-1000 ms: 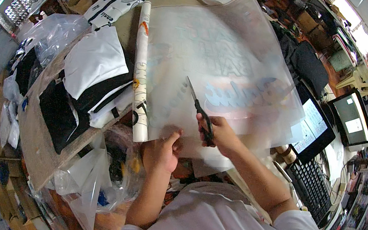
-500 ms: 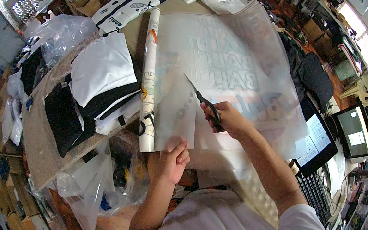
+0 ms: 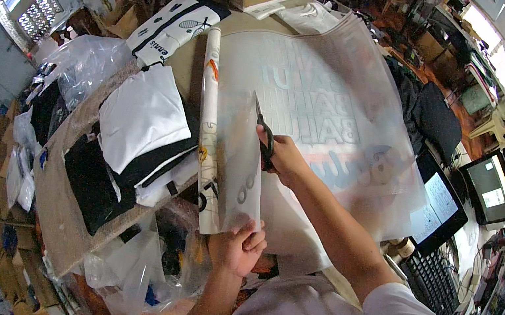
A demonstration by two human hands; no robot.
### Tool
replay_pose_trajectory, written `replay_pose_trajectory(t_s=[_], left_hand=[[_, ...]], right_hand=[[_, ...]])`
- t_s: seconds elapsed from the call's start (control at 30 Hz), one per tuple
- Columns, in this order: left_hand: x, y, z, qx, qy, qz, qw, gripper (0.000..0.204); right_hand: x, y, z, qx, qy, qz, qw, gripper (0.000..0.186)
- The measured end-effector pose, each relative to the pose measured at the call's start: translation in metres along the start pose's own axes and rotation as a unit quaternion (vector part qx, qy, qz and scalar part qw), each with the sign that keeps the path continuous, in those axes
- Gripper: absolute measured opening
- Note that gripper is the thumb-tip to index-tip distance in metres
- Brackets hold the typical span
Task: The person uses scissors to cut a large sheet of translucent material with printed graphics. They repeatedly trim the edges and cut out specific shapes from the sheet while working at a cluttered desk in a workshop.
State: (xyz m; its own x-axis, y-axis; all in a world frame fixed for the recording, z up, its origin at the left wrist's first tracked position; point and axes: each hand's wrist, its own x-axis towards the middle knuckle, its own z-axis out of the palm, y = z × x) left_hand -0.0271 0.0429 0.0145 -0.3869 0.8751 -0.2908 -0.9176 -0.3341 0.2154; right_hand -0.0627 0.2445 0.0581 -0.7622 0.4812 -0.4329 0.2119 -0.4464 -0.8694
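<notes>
The right hand is wrapped round the handles of the scissors, and the left hand pinches the near edge of the sheet, right of the roll on the table. Cutting seems in hand; the next snip calls for a taut edge.

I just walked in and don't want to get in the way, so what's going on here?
Someone is cutting a large translucent printed sheet. Their right hand holds black-handled scissors partway along it, and their left hand holds the near end of the strip left of the cut. A printed roll lies beside that strip, with folded white fabric farther left.
</notes>
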Motion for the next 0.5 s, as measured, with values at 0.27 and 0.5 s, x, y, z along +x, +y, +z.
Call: replay_pose_trajectory(t_s=[0.27, 0.5], left_hand=[[-0.003, 0.005, -0.003, -0.070, 0.009, -0.029, 0.997, 0.015], [-0.017, 0.013, 0.025, 0.013, 0.283, -0.024, 0.959, 0.029]], right_hand=[[0.100, -0.040, 0.000, -0.069, 0.030, -0.046, 0.996, 0.048], [0.220, -0.086, 0.008, -0.165, 0.076, -0.083, 0.980, 0.047]])
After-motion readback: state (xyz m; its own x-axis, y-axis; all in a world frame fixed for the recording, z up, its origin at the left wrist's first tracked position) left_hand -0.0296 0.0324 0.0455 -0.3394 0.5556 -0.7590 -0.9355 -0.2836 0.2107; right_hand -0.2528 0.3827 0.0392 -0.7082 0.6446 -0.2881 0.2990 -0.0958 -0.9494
